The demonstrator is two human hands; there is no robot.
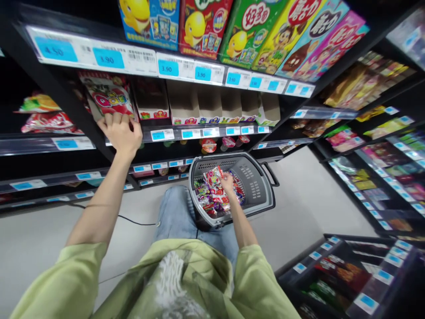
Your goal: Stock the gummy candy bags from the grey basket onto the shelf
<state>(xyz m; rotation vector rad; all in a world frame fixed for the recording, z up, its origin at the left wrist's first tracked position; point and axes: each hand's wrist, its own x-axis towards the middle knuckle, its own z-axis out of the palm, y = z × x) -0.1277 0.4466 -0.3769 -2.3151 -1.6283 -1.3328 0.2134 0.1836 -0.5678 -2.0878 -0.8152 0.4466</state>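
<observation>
Left hand: half open, fingers bent against QQ bag [111, 95], above shelf [177, 134] edge
Right hand [227, 182]: pinching candy bag [213, 177] inside basket [263, 170] rim
Room: pale floor [295, 199] open beyond basket, in shop aisle

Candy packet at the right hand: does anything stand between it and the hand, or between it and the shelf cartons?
Nothing visible separates the packet from the right hand; the fingers hold it. Toward the open cartons, the basket's far rim and the shelf's price strip intervene.
</observation>
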